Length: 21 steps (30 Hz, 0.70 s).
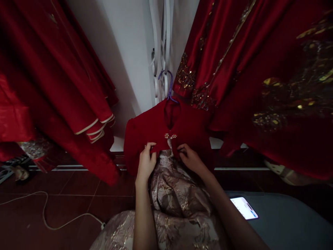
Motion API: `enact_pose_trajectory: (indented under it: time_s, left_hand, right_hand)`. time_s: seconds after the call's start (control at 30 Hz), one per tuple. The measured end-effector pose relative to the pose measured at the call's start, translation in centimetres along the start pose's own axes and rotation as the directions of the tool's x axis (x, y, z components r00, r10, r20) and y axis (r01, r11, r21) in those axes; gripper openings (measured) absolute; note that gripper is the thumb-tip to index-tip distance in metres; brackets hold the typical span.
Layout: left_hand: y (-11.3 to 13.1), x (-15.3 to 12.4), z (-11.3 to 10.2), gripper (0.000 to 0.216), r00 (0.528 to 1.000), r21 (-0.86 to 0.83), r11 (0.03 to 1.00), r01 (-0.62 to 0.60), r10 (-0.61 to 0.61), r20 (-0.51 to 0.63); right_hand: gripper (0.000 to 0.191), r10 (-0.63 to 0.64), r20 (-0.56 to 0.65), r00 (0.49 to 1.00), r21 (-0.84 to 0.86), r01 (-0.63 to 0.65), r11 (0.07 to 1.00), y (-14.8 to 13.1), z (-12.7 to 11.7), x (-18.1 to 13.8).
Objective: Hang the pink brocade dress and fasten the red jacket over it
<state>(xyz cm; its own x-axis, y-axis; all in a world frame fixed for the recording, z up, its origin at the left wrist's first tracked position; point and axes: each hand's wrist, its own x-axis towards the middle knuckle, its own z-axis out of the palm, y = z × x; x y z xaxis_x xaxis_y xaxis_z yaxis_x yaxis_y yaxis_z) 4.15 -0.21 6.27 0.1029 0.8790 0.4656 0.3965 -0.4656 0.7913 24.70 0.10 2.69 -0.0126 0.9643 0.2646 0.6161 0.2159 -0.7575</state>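
Observation:
A short red jacket hangs from a purple hanger, with a beaded clasp at its front. My left hand is closed on the jacket's lower edge, thumb and fingers holding the cloth. Across from it, my right hand has its fingers curled into the jacket's other front edge. Between my hands, below the jacket, a pale brocade skirt with gold and silver pattern falls in folds and spreads toward me. The fingertips are partly hidden by the red cloth.
Red garments with cream piping hang at left. Red garments with gold beading hang at right. A lit phone lies on a grey surface at lower right. A white cable crosses the dark tiled floor.

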Motion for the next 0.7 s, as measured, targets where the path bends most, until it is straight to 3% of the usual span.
enact_pose_trajectory:
  time_s: [0.07, 0.17, 0.27, 0.33, 0.47, 0.57, 0.7]
  left_hand:
    - [1.5, -0.1, 0.7, 0.024, 1.0, -0.074, 0.997, 0.001, -0.003, -0.029]
    - [2.9, -0.1, 2.3, 0.026, 0.999, -0.118, 0.992, -0.038, 0.041, 0.027]
    - [2.4, -0.2, 3.3, 0.04, 0.992, -0.04, 0.998, -0.04, 0.044, 0.115]
    - [1.4, -0.3, 3.3, 0.049, 0.988, 0.007, 0.999, -0.035, 0.033, 0.154]
    - [0.3, -0.6, 2.4, 0.063, 0.967, 0.003, 0.998, -0.07, 0.067, 0.246]
    - [0.9, -0.9, 1.9, 0.078, 0.94, -0.01, 0.997, -0.077, 0.076, 0.334]
    - [1.9, -1.1, 1.9, 0.085, 0.906, 0.021, 1.0, -0.011, 0.001, 0.423]
  right_hand:
    - [0.021, -0.041, -0.008, 0.999, 0.041, 0.042, 0.998, 0.0, 0.3, 0.0]
    - [0.025, -0.132, 0.041, 0.99, 0.095, 0.128, 0.987, -0.1, 0.4, -0.2]
    - [0.036, -0.165, 0.123, 0.979, 0.102, 0.153, 0.983, -0.2, -0.7, -0.4]
    - [0.039, -0.127, 0.108, 0.986, 0.09, 0.117, 0.989, -0.4, -2.1, -0.3]
    - [0.027, -0.134, -0.028, 0.991, 0.147, 0.136, 0.98, -1.4, -4.9, 0.1]
    - [0.022, -0.105, -0.223, 0.969, 0.186, 0.148, 0.971, -2.1, -6.1, 0.4]
    - [0.023, 0.095, -0.502, 0.86, 0.302, 0.072, 0.951, -2.8, -7.0, 0.2]
